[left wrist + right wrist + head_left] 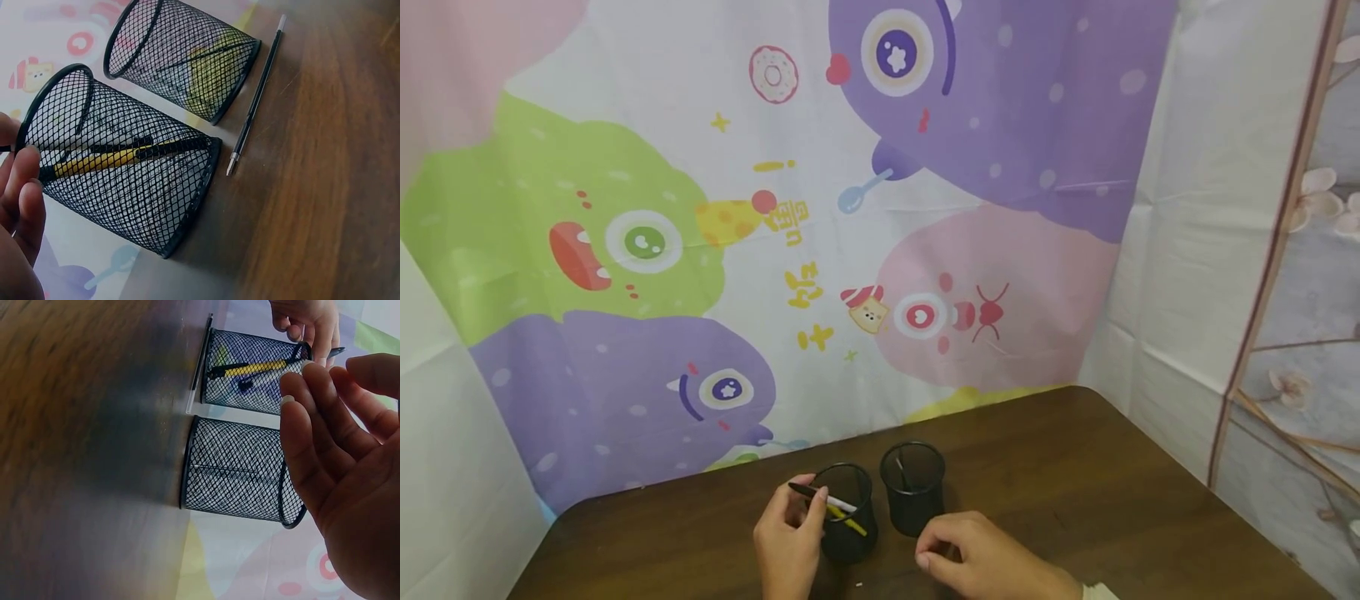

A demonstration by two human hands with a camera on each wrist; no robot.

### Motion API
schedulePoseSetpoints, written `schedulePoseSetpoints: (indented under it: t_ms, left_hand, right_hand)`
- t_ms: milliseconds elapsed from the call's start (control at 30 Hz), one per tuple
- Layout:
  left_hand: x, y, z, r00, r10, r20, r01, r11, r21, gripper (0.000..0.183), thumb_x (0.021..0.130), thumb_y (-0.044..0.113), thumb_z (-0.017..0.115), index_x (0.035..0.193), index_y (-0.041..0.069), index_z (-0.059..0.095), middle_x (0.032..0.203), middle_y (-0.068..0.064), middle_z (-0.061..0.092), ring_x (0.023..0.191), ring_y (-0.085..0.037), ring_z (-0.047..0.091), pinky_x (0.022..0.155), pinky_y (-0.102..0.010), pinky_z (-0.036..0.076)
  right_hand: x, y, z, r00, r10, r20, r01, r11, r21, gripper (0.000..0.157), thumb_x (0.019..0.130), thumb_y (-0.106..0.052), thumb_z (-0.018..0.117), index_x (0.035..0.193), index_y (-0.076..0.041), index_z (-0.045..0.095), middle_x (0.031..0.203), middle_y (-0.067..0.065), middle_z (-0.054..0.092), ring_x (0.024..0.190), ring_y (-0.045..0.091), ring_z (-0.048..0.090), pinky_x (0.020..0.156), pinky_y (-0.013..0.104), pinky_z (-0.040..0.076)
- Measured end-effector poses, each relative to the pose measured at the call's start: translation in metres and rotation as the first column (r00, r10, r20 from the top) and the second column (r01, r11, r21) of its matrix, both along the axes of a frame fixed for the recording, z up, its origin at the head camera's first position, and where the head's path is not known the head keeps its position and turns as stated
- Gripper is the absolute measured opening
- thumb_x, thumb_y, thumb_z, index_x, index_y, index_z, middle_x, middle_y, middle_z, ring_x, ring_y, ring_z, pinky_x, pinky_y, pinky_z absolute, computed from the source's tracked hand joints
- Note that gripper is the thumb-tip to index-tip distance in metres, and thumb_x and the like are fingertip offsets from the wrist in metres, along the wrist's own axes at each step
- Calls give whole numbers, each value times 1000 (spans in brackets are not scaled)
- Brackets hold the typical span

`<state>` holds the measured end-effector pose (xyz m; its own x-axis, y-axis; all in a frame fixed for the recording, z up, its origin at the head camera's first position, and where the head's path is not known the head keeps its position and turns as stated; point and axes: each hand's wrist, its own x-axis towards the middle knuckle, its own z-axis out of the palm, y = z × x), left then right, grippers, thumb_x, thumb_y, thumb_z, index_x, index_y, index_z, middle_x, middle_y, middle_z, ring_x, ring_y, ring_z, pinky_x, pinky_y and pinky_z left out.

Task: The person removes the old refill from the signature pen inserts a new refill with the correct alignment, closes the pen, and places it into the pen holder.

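My left hand (788, 533) pinches a black-and-white pen (842, 503) between thumb and fingers at the rim of the left black mesh pen holder (848, 546). The pen's white part slants down inside the mesh in the right wrist view; its black end sticks out past the rim. A yellow-and-black pen (100, 164) leans in the same holder. My right hand (981, 554) hovers in front of the right mesh pen holder (915, 504), fingers loosely curled with nothing in them. A thin dark stick (902, 473) stands inside that right holder.
A clear pen refill (256, 100) with a dark core lies on the brown wooden table (1060, 467) beside the holders. A small white bit (859, 584) lies near the front. A cartoon-printed cloth (820, 250) hangs behind the table, with pale cloth at both sides.
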<state>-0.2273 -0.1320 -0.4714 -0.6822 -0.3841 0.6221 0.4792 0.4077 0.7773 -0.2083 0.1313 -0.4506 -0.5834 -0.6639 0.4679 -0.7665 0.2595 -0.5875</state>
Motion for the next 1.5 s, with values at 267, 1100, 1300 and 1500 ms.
schedulePoseSetpoints:
  t_ms: [267, 1100, 1300, 1500]
  left_hand:
    - [1, 0, -2, 999, 30, 43, -29, 999, -34, 9, 88, 12, 80, 95, 12, 75, 73, 4, 69, 43, -7, 53, 45, -22, 46]
    - [0, 0, -3, 995, -64, 71, 68, 996, -49, 26, 87, 4, 78, 111, 10, 71, 73, 2, 65, 45, -8, 53, 43, -24, 48]
    - [1, -1, -2, 992, -90, 88, 93, 995, -37, 36, 86, 0, 78, 119, 7, 67, 81, 0, 68, 47, -8, 53, 43, -26, 49]
    - [1, -3, -3, 992, -112, 57, 114, 993, -28, 35, 86, -1, 77, 118, 7, 67, 87, -1, 70, 46, -8, 52, 42, -24, 47]
  right_hand:
    - [0, -1, 1, 1000, 6, -14, -6, 1000, 7, 7, 100, -20, 65, 96, -19, 70, 91, -17, 64, 74, -4, 54, 66, 23, 51]
    - [1, -2, 1, 1000, 3, -31, -2, 1000, 29, 7, 99, -18, 65, 94, -17, 70, 88, -18, 63, 74, -5, 54, 67, 21, 51]
    - [1, -1, 1, 1000, 1, -24, 0, 999, 33, 7, 99, -19, 65, 94, -19, 70, 89, -18, 63, 75, -5, 54, 67, 21, 51]
    - [1, -1, 1, 1000, -5, -12, 5, 1000, 25, 8, 99, -18, 65, 94, -17, 70, 88, -18, 63, 74, -5, 53, 67, 22, 51]
